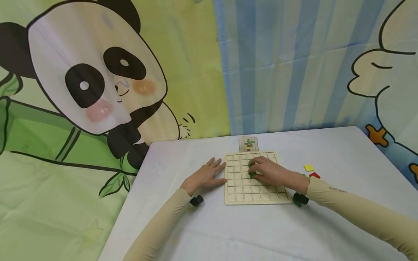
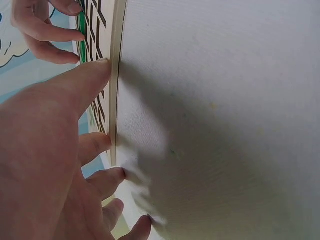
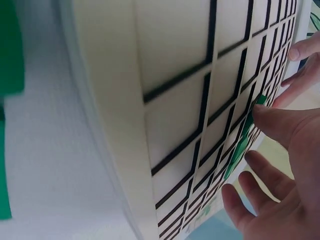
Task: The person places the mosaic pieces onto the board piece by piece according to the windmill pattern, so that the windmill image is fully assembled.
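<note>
A wooden grid board (image 1: 258, 198) lies on the table. My left hand (image 1: 205, 175) has its fingers spread at the board's left edge. In the left wrist view, the thumb and index finger of that left hand (image 2: 42, 130) touch the board's rim (image 2: 116, 90). Over the middle of the grid is my right hand (image 1: 269, 171). Its thumb (image 3: 275, 120) rests on green pieces (image 3: 239, 150) set in the board, while the other fingers are loosely extended beside them. Part of the green pieces (image 1: 252, 175) is hidden under the right hand in the head view.
Behind the board lies a pattern card (image 1: 243, 145) with a green, yellow and brown figure. To the right are a yellow square (image 1: 308, 168) and a red piece (image 1: 315, 175). Green pieces (image 3: 10, 50) lie by the board's right side, partly hidden by the right arm.
</note>
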Demonstrator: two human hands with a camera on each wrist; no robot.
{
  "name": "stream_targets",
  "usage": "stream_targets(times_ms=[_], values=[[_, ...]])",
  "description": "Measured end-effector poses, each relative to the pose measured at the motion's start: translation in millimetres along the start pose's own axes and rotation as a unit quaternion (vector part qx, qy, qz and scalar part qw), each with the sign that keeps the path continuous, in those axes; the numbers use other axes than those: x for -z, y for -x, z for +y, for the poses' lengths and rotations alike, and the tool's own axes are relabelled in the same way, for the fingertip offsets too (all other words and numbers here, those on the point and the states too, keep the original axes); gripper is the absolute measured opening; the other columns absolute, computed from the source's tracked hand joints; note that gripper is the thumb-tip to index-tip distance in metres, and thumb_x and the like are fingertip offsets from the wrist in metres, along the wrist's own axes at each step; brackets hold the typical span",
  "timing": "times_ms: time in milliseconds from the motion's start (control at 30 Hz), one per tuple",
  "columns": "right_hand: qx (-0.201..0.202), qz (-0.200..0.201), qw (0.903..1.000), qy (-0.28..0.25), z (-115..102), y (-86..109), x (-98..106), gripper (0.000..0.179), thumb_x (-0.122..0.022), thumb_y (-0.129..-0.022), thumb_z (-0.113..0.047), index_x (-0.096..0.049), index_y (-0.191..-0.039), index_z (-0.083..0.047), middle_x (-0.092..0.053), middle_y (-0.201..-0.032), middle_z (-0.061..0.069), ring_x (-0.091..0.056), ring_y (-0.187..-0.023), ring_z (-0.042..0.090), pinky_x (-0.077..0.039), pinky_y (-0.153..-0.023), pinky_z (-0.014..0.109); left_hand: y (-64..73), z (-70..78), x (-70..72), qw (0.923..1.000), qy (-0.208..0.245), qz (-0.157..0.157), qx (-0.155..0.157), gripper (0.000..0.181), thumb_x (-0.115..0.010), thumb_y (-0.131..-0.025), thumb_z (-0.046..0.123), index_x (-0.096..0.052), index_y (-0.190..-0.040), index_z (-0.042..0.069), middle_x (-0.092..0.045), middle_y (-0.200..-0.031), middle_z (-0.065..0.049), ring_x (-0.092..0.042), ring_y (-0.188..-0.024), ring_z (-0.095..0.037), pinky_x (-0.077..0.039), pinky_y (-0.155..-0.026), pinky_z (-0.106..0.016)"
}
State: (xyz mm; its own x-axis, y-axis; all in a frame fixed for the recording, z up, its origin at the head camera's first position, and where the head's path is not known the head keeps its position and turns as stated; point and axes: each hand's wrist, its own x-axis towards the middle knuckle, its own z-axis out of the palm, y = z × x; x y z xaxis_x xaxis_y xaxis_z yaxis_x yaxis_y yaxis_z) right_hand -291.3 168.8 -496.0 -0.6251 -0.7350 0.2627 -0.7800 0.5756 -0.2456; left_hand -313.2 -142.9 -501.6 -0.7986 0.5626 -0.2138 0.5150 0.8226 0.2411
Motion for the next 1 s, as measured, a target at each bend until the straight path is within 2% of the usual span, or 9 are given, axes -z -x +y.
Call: stream_targets(times_ms=[233, 500, 767, 900, 1000], values=[[-0.014, -0.032, 0.9994, -0.006, 5.2, -2.9, 5.2, 0.021, -0.076, -0.089, -0.011, -0.078, -0.110, -0.015, -0.063, -0.128, 0.016, -0.057, -0.120, 0.037, -0.051, -0.097, 0.052, -1.6, -1.1, -0.8, 1.0000, -0.005, -0.003, 0.004, 0.080, -0.047, -0.097, 0.066, -0.020, -0.162, 0.027, -0.013, -0.170, -0.004, -0.003, -0.158, -0.030, -0.020, -0.126, -0.050], [-0.018, -0.029, 0.9992, 0.020, 6.4, -4.7, 5.8, 0.022, -0.077, -0.089, -0.016, -0.078, -0.111, -0.015, -0.063, -0.129, 0.014, -0.057, -0.119, 0.033, -0.051, -0.095, 0.049, -2.0, -0.4, 1.4, 1.0000, -0.005, -0.003, 0.004, 0.080, -0.046, -0.098, 0.066, -0.019, -0.162, 0.027, -0.013, -0.170, -0.005, -0.003, -0.158, -0.031, -0.020, -0.126, -0.050], [-0.017, -0.031, 0.9993, -0.014, 8.9, -3.8, 4.0, 0.023, -0.074, -0.092, -0.014, -0.075, -0.114, -0.013, -0.062, -0.129, 0.016, -0.057, -0.119, 0.034, -0.054, -0.093, 0.046, -1.6, 0.0, 0.7, 1.0000, -0.005, -0.001, 0.004, 0.079, -0.047, -0.098, 0.065, -0.021, -0.162, 0.026, -0.015, -0.170, -0.006, -0.004, -0.158, -0.032, -0.021, -0.125, -0.051], [-0.020, -0.022, 0.9986, -0.045, 11.4, -0.2, 14.8, 0.023, -0.071, -0.093, -0.010, -0.072, -0.116, -0.009, -0.060, -0.130, 0.019, -0.056, -0.119, 0.036, -0.054, -0.090, 0.046, -2.2, 0.2, 0.3, 1.0000, 0.000, -0.003, 0.006, 0.080, -0.047, -0.098, 0.065, -0.021, -0.162, 0.026, -0.014, -0.170, -0.005, -0.002, -0.158, -0.031, -0.021, -0.125, -0.052], [-0.037, -0.004, 0.9978, -0.056, 14.1, 10.8, 32.8, 0.022, -0.071, -0.093, -0.009, -0.072, -0.115, -0.009, -0.060, -0.129, 0.018, -0.057, -0.119, 0.035, -0.054, -0.092, 0.047, -1.6, -0.3, 0.1, 1.0000, -0.004, -0.005, 0.007, 0.080, -0.047, -0.098, 0.066, -0.019, -0.162, 0.027, -0.014, -0.170, -0.005, -0.001, -0.158, -0.030, -0.021, -0.125, -0.052]])
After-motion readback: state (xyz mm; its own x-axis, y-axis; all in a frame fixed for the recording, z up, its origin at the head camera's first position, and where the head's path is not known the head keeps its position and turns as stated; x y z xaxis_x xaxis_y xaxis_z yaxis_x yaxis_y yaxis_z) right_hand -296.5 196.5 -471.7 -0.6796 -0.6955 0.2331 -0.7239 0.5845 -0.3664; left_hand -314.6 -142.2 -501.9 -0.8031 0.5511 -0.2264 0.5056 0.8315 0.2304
